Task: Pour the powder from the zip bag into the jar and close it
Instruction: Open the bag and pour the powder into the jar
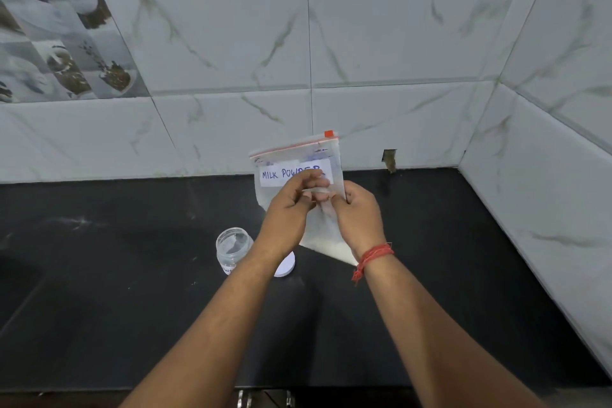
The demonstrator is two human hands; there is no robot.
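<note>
A clear zip bag labelled "MILK POWDER" is held upright above the black counter, with a red zip strip and slider along its top. White powder sits in its lower corner. My left hand and my right hand both pinch the bag's middle. A small clear jar stands open on the counter, left of my left forearm. Its white lid lies flat beside it, partly hidden by my left wrist.
The black counter runs wide to both sides and ends at marble-tiled walls behind and on the right. A faint white powder smear marks the counter at left. The counter's front edge lies just below my forearms.
</note>
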